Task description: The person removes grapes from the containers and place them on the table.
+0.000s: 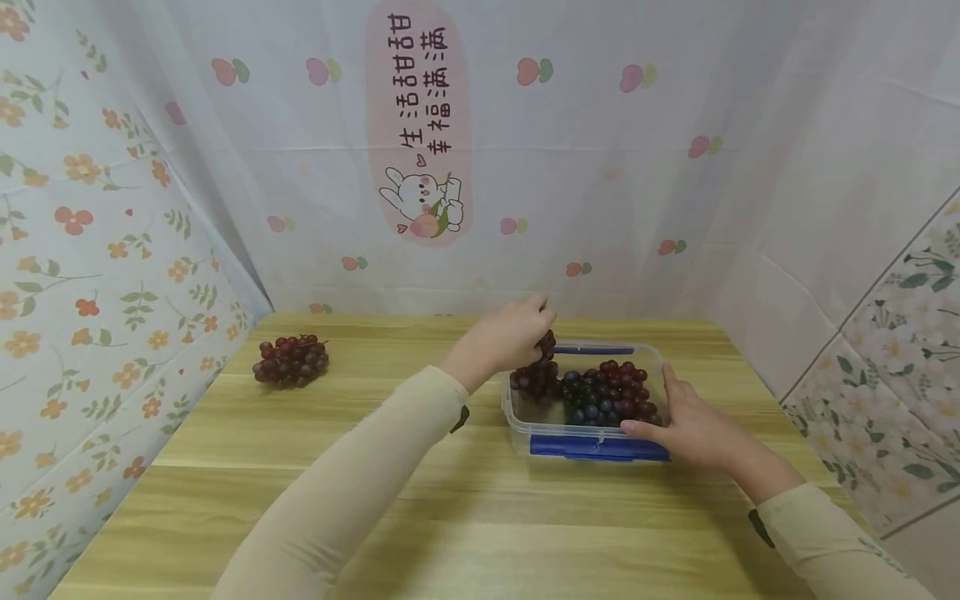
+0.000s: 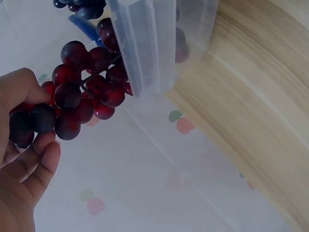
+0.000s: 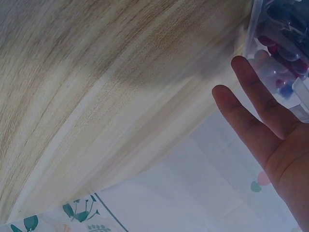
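Observation:
My left hand (image 1: pixel 501 340) pinches a bunch of dark red grapes (image 1: pixel 537 377) by its upper end, over the left part of a clear plastic container (image 1: pixel 517 425). In the left wrist view the red bunch (image 2: pixel 91 79) hangs from thumb and fingers, its far end against the container wall (image 2: pixel 147 48). Inside, on the right, lie more grapes (image 1: pixel 609 392), dark blue-black and red. My right hand (image 1: pixel 701 425) rests at the container's right end, thumb on the front rim. Straight fingers (image 3: pixel 251 128) lie along the side wall in the right wrist view.
Another bunch of dark red grapes (image 1: pixel 292 361) lies at the back left of the wooden table (image 1: pixel 480 533). Blue clips (image 1: pixel 600 447) run along the container's long sides. Printed curtains (image 1: pixel 600 192) stand behind the table and at both sides.

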A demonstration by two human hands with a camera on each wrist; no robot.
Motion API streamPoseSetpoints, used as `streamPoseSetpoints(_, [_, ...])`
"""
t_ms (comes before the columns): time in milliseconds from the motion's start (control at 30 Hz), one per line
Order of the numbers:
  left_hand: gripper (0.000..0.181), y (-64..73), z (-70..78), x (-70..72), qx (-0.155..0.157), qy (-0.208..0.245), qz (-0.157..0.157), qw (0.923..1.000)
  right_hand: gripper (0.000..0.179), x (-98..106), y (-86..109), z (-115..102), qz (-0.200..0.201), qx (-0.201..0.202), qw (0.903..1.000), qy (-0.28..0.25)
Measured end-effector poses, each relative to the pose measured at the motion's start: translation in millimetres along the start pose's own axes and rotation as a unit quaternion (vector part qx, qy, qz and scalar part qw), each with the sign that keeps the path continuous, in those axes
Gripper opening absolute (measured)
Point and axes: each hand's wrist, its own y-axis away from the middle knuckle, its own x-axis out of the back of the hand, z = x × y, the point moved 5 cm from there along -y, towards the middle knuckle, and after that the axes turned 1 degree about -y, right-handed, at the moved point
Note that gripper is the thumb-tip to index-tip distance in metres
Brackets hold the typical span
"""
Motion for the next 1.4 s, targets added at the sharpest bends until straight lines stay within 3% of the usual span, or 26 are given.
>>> streamPoseSetpoints(267, [0.045,5.2,-5.9,18.0,-0.009,0.011,0.04,0.9991,0.136,-0.1,0.2,-0.3,-0.001,0.0,1.0,-0.002])
streamPoseSetpoints(800, [0.04,20.1,-22.7,62.1,0.005,0.015,0.108,0.994,0.136,0.6,0.3,-1.3,-0.003,0.001,0.9999,-0.011])
streamPoseSetpoints(1100, [0.041,31.5,-44.6,80.1,0.026,0.03,0.142,0.989,0.136,-1.0,-1.1,0.6,0.0,0.002,1.0,-0.006])
streamPoseSetpoints(1400, [0.038,44.2,-68.1,84.3,0.046,0.046,0.165,0.9841,0.136,-2.2,-2.4,2.1,0.0,0.0,1.0,0.0])
